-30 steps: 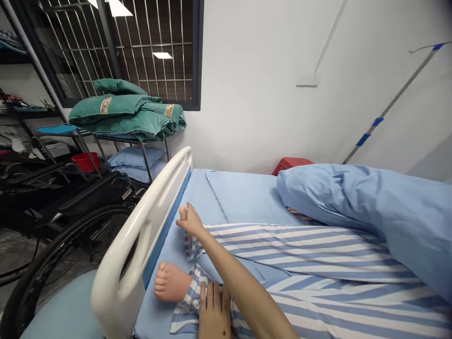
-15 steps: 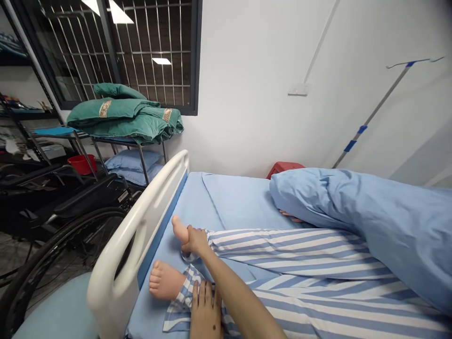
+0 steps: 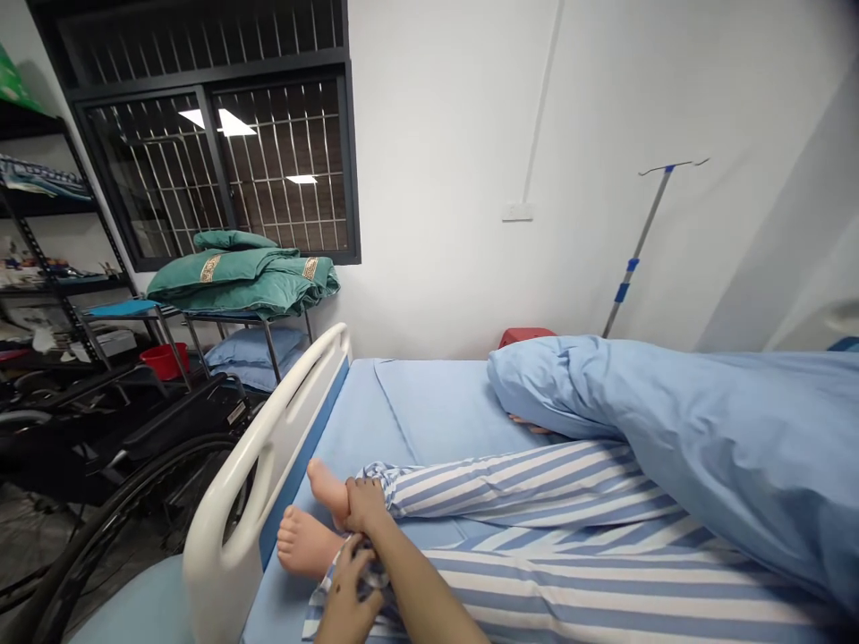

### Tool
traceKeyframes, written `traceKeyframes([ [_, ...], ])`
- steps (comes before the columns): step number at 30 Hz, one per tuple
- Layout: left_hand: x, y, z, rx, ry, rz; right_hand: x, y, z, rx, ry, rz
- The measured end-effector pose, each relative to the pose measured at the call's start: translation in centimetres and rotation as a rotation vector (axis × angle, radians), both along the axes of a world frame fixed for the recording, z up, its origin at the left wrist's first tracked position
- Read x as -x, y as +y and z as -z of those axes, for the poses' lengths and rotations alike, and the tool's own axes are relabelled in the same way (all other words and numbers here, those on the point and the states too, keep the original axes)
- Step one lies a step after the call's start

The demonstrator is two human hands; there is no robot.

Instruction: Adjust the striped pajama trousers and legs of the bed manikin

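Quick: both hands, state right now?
Left hand: open, fingers loosely curved over the near trouser cuff; contact unclear.
Right hand: closed around the far ankle.

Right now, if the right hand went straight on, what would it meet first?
The far foot, whose ankle the right hand seems to grip; beyond it, probably the white footboard, though depth is unclear.

We see bright, even light, white reflections (image 3: 236, 123) glaring in the window (image 3: 218, 165), a grey shadow (image 3: 758, 259) on the wall (image 3: 436, 179) far right of it, and dimness around the wheelchair (image 3: 178, 420) below it.
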State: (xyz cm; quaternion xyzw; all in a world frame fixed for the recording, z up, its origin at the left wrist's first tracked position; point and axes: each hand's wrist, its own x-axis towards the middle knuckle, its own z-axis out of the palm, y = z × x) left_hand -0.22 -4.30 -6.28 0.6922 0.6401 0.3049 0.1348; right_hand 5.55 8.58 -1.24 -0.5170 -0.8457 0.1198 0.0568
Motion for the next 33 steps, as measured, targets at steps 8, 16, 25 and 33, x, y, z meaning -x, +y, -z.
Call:
traceKeyframes([
  [8, 0.8, 1.1, -4.2, 0.091, 0.017, -0.021, -0.8, 0.4, 0.9, 0.045, -0.013, -0.001],
  [16, 2.8, 2.4, -2.9, -0.283, 0.538, -0.113, -0.9, 0.5, 0.7, 0.089, 0.000, -0.013],
  [25, 1.5, 1.2, 1.0, -0.149, 0.781, -0.004, -1.2, 0.7, 1.0, 0.066, -0.031, -0.057],
  [33, -1.2, 0.8, 2.5, -0.063, 0.732, -0.038, -1.1, 1.6, 0.9, 0.176, -0.049, -0.090],
])
